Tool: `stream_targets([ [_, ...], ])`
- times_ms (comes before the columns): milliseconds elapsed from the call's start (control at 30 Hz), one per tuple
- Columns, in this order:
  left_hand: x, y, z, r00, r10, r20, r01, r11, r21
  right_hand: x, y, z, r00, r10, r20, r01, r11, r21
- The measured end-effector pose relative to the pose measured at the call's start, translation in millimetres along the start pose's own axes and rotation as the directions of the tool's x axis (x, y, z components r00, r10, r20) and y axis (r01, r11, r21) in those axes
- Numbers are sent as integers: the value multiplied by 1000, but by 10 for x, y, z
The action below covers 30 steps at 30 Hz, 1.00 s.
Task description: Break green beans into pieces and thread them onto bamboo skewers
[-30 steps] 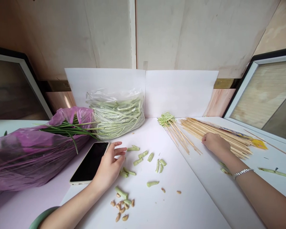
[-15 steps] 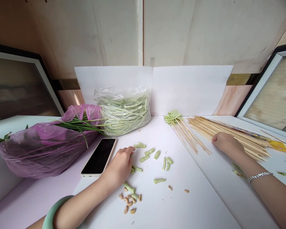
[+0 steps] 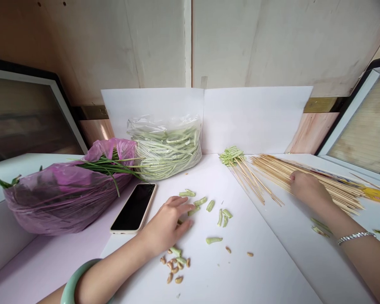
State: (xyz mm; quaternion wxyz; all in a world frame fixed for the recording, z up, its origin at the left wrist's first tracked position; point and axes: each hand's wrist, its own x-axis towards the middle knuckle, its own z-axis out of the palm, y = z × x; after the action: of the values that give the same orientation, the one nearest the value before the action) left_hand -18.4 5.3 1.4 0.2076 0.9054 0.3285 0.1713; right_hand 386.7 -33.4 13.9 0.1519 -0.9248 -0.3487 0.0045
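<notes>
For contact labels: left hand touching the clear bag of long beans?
Apart. The head view shows white surface between the left hand and the clear bag of long beans.

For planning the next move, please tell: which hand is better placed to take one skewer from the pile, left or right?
Right, most likely. The right hand already rests on the skewers, while the left hand is farther away, beside the bean pieces.
</notes>
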Motion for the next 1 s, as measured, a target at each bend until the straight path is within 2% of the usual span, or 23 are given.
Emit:
stream_targets([
  [100,-15,32,-7,991,54,118,-56,998,10,-66,-78,-80,990,-89,-112,107,981,161],
  [167,-19,42,-7,989,81,126,-80,997,-13,-161,-167,-140,973,-128,-193,181,939,292],
  [233,-14,48,-5,991,97,90,-93,995,-45,-291,-267,-197,955,-150,-256,252,864,435],
  [300,-1,49,-3,995,95,38,-92,993,-72,-437,-366,-247,945,-180,-274,313,742,593],
  [367,13,46,0,997,74,-30,-76,992,-98,-576,-455,-286,941,-231,-246,336,569,750],
  [467,14,49,-1,987,45,-152,-66,988,-137,-745,-562,-307,925,-344,-162,281,328,902],
  [533,-6,67,-10,978,48,-205,-79,986,-144,-832,-610,-285,911,-397,-108,220,248,943],
  [700,-59,135,-34,970,66,-235,-111,977,-182,-1048,-680,-176,888,-454,-69,155,155,976],
  [833,-41,126,2,974,-76,-215,-5,935,-355,-1255,-752,-183,851,-519,-84,135,62,989],
  [900,-20,100,35,963,-146,-225,22,878,-479,-1349,-788,-203,803,-589,-86,125,25,992],
  [1000,14,60,80,942,-238,-236,5,716,-698,-1457,-810,-196,688,-718,-105,129,-22,991],
])
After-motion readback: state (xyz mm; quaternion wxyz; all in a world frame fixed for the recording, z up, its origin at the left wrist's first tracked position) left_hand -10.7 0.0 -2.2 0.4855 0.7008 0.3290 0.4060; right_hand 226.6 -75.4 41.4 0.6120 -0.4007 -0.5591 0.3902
